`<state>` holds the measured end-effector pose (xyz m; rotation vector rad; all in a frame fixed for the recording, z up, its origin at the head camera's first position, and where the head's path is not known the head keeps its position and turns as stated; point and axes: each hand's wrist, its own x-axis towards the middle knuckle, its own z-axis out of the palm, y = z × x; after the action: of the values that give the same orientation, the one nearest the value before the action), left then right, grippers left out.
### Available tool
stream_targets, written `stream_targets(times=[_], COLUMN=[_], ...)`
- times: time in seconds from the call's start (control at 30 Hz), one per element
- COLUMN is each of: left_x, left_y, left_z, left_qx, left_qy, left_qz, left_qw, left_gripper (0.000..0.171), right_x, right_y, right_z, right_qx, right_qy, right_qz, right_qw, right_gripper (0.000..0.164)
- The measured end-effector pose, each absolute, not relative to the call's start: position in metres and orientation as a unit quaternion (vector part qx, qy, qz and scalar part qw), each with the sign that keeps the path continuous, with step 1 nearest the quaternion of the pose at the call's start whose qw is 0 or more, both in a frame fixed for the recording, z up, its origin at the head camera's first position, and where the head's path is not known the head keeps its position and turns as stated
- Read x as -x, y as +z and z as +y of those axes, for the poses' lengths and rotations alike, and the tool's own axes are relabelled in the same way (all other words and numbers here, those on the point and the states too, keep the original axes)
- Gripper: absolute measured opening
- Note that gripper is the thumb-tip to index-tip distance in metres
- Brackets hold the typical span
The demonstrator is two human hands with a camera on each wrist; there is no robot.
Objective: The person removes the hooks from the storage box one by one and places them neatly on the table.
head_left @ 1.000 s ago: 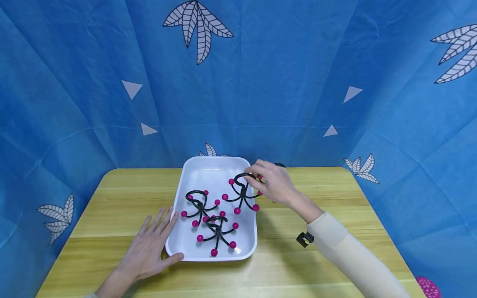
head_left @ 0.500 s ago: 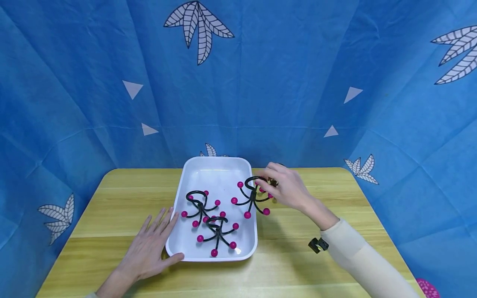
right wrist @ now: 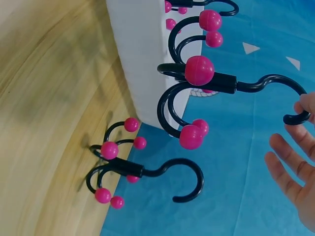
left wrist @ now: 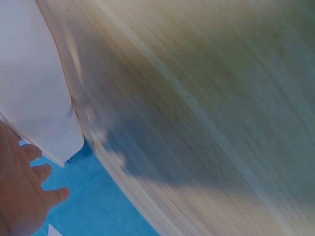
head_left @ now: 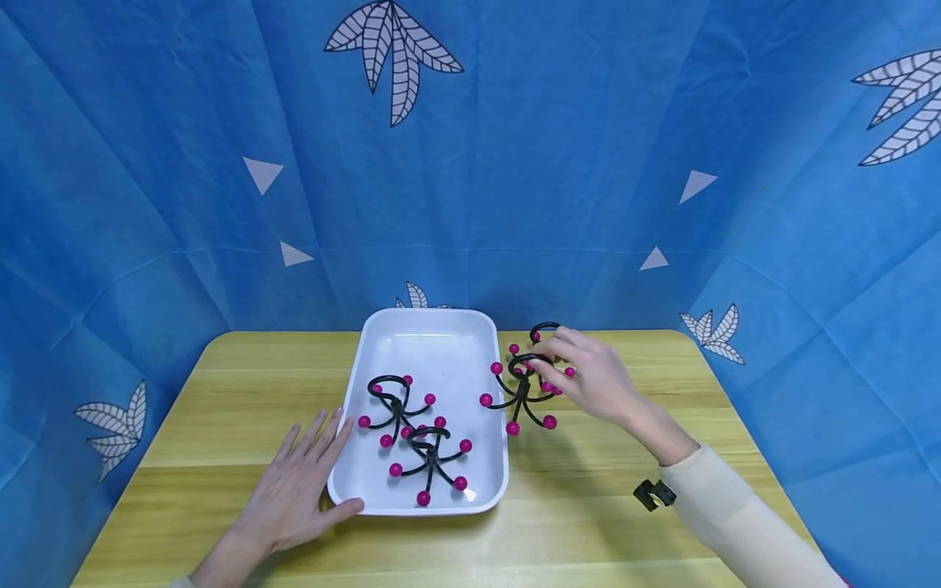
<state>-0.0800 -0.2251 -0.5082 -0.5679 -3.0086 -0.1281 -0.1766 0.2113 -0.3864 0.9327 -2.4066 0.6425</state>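
My right hand (head_left: 588, 374) pinches the curved top of a black multi-arm hanging hook (head_left: 523, 392), whose arms end in pink balls. In the right wrist view this hook (right wrist: 224, 82) hangs above the table, just off the tray's right wall. A second such hook (right wrist: 127, 167) stands on the table, partly hidden behind my right hand in the head view. Two more hooks, one farther back (head_left: 396, 407) and one nearer (head_left: 431, 459), stand close together inside the white tray (head_left: 430, 320). My left hand (head_left: 294, 486) lies with straight fingers at the tray's left edge.
The tray sits mid-table on a light wooden table (head_left: 250, 392). A blue patterned cloth (head_left: 559, 163) rises behind the table and along both sides. The tray's raised rim stands left of the held hook.
My right hand has carried the held hook rightward, from over the tray's right side to beyond its rim. The hook behind it shows more now. My left hand has stayed still.
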Motion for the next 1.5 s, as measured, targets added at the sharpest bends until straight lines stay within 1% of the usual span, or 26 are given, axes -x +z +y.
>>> stream_targets(times=[0.13, 0.43, 0.6, 0.63, 0.73, 0.83, 0.87, 0.97, 1.23, 1.5], left_x=[0.08, 0.08, 0.081, 0.081, 0.081, 0.081, 0.081, 0.081, 0.08, 0.08], left_y=[-0.51, -0.509, -0.508, -0.508, -0.508, -0.508, -0.508, -0.508, -0.508, -0.508], left_z=[-0.225, -0.226, -0.226, -0.226, -0.226, -0.226, -0.226, -0.226, -0.225, -0.225], left_qx=[0.188, 0.186, 0.187, 0.188, 0.19, 0.191, 0.19, 0.188, 0.182, 0.183], left_qy=[-0.042, -0.044, -0.046, -0.046, -0.046, -0.044, -0.043, -0.044, -0.046, -0.046], left_qz=[-0.98, -0.981, -0.98, -0.98, -0.979, -0.979, -0.979, -0.98, -0.982, -0.981], left_qw=[0.046, 0.044, 0.043, 0.044, 0.049, 0.052, 0.051, 0.045, 0.033, 0.039], left_gripper=[0.113, 0.113, 0.113, 0.113, 0.112, 0.112, 0.112, 0.113, 0.113, 0.113], right_x=[0.175, 0.169, 0.167, 0.166, 0.165, 0.164, 0.164, 0.163, 0.165, 0.167], right_y=[-0.388, -0.389, -0.391, -0.392, -0.393, -0.394, -0.394, -0.395, -0.393, -0.389], right_z=[0.218, 0.233, 0.244, 0.246, 0.252, 0.257, 0.259, 0.265, 0.282, 0.296], right_qx=[-0.339, -0.328, -0.315, -0.314, -0.31, -0.306, -0.303, -0.294, -0.281, -0.267], right_qy=[0.241, 0.241, 0.235, 0.235, 0.234, 0.234, 0.233, 0.232, 0.218, 0.208], right_qz=[-0.876, -0.879, -0.886, -0.886, -0.887, -0.888, -0.889, -0.892, -0.897, -0.907], right_qw=[0.245, 0.249, 0.247, 0.247, 0.25, 0.251, 0.252, 0.252, 0.264, 0.252], right_gripper=[0.014, 0.022, 0.021, 0.016, 0.015, 0.015, 0.02, 0.022, 0.019, 0.02])
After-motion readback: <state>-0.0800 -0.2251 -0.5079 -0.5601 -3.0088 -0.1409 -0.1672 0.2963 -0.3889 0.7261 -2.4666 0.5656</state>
